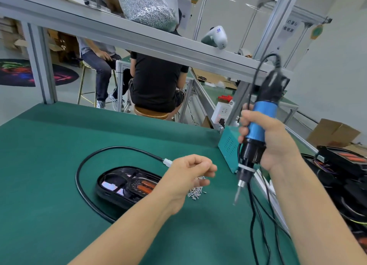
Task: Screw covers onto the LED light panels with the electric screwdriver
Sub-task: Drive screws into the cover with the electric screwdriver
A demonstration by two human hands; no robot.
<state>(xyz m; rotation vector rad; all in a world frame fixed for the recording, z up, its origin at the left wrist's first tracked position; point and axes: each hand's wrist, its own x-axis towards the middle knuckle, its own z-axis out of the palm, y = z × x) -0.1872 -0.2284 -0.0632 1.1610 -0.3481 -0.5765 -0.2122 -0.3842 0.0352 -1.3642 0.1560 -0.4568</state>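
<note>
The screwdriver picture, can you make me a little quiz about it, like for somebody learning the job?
1. Which hand grips the electric screwdriver: left or right?
2. True or false: the screwdriver's bit is touching the light panel.
3. What lies in a small pile on the green table under the left hand?

Key: 1. Right. 2. False, it hangs in the air, apart from the panel. 3. Little silver screws.
</note>
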